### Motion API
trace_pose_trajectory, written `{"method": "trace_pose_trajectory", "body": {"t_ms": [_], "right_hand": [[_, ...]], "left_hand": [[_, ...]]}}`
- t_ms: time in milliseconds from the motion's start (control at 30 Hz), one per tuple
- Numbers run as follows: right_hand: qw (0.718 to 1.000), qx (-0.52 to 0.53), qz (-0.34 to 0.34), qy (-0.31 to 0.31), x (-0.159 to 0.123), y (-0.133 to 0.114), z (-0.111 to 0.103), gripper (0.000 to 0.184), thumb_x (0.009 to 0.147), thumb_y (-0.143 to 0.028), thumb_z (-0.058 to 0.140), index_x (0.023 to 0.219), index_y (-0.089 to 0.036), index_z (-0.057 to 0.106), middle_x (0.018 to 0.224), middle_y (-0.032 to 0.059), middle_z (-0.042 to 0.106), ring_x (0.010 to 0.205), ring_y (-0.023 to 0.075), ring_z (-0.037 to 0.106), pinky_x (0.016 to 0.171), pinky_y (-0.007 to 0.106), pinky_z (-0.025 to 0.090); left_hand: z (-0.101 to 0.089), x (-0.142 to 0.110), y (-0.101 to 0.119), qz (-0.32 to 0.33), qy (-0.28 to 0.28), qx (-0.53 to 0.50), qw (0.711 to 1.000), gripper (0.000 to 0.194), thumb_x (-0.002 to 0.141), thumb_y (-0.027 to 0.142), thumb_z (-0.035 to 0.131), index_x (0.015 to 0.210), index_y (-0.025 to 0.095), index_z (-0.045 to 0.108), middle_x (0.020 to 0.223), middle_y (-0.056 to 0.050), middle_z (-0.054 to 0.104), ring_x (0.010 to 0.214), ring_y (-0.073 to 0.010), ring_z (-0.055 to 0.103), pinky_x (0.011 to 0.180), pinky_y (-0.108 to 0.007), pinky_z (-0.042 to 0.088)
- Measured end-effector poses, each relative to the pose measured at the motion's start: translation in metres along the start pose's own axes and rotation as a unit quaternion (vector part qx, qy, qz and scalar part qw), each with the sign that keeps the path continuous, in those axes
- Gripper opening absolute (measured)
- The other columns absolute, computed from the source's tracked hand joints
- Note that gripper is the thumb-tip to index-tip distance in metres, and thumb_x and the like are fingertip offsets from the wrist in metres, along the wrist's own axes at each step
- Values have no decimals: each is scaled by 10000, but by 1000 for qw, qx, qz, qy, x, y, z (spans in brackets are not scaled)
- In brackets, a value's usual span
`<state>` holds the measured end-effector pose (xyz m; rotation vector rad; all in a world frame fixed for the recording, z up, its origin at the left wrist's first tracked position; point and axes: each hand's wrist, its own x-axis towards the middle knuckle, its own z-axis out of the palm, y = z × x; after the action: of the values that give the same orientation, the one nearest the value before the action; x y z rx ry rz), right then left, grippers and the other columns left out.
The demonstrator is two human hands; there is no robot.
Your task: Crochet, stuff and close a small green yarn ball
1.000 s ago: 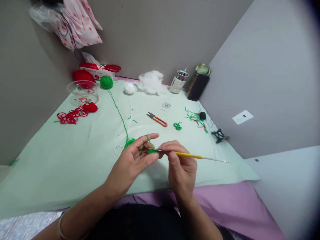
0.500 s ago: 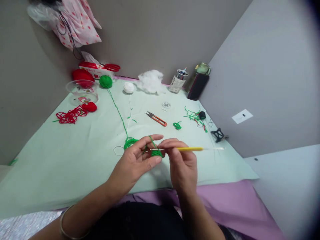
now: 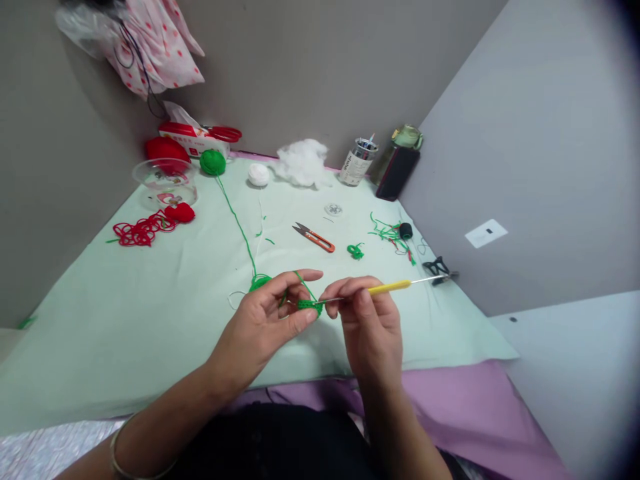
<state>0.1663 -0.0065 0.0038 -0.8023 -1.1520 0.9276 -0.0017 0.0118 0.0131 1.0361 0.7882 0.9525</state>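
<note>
Between thumb and fingers, my left hand (image 3: 263, 327) pinches a small green crochet piece (image 3: 309, 305). Green yarn runs up from the piece over the raised left index finger. My right hand (image 3: 373, 327) grips a crochet hook (image 3: 390, 287) with a yellow handle, its thin metal tip reaching the right edge of the piece. Just behind my left hand lies a loose coil of green yarn (image 3: 259, 282), partly hidden by the fingers. From there a strand leads back to a green yarn ball (image 3: 213, 163).
Orange thread snips (image 3: 314, 237) and a small green crocheted bit (image 3: 355, 251) lie beyond my hands. Red yarn (image 3: 137, 233) and a clear tub (image 3: 167, 190) sit left. White stuffing (image 3: 303, 164), a pen tin (image 3: 357, 162) and a bottle (image 3: 400, 162) stand along the back.
The hook has drawn back to the right and tilted, its rear end now higher. My right hand has shifted slightly right, and the green piece has turned a little in my left hand.
</note>
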Motion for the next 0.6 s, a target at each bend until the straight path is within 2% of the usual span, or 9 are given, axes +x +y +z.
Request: {"method": "trace_pose_trajectory", "body": {"t_ms": [100, 200, 300, 333, 367, 400, 467, 533, 600], "right_hand": [[992, -111, -54, -13, -5, -5, -2, 211, 1067, -247, 514, 1007, -230, 716, 923, 46, 742, 736, 157, 663, 683, 316, 563], [953, -249, -164, -50, -13, -3, -2, 226, 1041, -150, 513, 1098, -243, 712, 967, 59, 744, 854, 192, 703, 734, 349, 589], [881, -390, -263, -41, -20, 9, -2, 306, 979, -88, 595, 1155, -295, 736, 1036, 66, 745, 893, 211, 711, 720, 360, 605], [866, -412, -281, -27, -21, 13, -2, 337, 962, -80, 621, 1165, -319, 745, 1066, 66, 741, 895, 213, 709, 709, 362, 607], [863, -413, -291, -14, -22, 15, -1, 350, 955, -85, 636, 1175, -333, 749, 1086, 67, 737, 900, 216, 707, 702, 364, 608], [873, -395, -288, -5, -21, 17, -1, 340, 960, -98, 636, 1176, -334, 752, 1082, 67, 735, 906, 219, 705, 704, 368, 608], [916, -316, -245, 16, -16, 14, 0, 263, 995, -140, 595, 1133, -293, 758, 1004, 66, 735, 859, 212, 695, 685, 363, 595], [964, -203, -167, 39, -11, 9, 1, 213, 1026, -182, 555, 1043, -253, 756, 898, 54, 717, 742, 182, 651, 633, 336, 558], [990, -94, -98, 47, -6, 4, 2, 208, 1040, -227, 550, 969, -239, 745, 848, 39, 697, 664, 153, 596, 597, 309, 519]], "left_hand": [[2, -1, 2, 21, 21, 54, 998, 364, 870, 263, 797, 1226, 330, 768, 908, 13, 630, 921, -155, 604, 950, -293, 489], [6, -1, 2, 38, 56, 78, 995, 378, 862, 230, 792, 1231, 309, 766, 893, 16, 620, 908, -159, 598, 963, -304, 484], [9, -1, -1, 12, 55, -8, 998, 479, 849, 257, 816, 1316, 298, 721, 916, 12, 628, 934, -167, 605, 957, -308, 487], [9, -1, -2, -9, 44, -52, 998, 506, 847, 276, 822, 1340, 287, 708, 930, 4, 640, 936, -170, 607, 942, -307, 490], [9, -1, -2, -37, 28, -97, 994, 513, 846, 292, 826, 1344, 268, 707, 950, -9, 654, 922, -169, 605, 911, -302, 495], [9, 0, -3, -66, 14, -139, 988, 499, 847, 301, 826, 1330, 244, 718, 966, -23, 664, 889, -162, 597, 872, -294, 497], [7, 1, -2, -107, -7, -204, 973, 440, 849, 294, 823, 1273, 200, 754, 958, -36, 661, 815, -137, 561, 806, -273, 490], [6, 2, 0, -110, -19, -229, 967, 403, 848, 267, 824, 1240, 191, 773, 916, -24, 635, 793, -124, 534, 792, -257, 476], [6, 2, 2, -87, -25, -215, 972, 403, 844, 253, 827, 1241, 210, 776, 873, -8, 608, 816, -128, 531, 818, -254, 459]]}}
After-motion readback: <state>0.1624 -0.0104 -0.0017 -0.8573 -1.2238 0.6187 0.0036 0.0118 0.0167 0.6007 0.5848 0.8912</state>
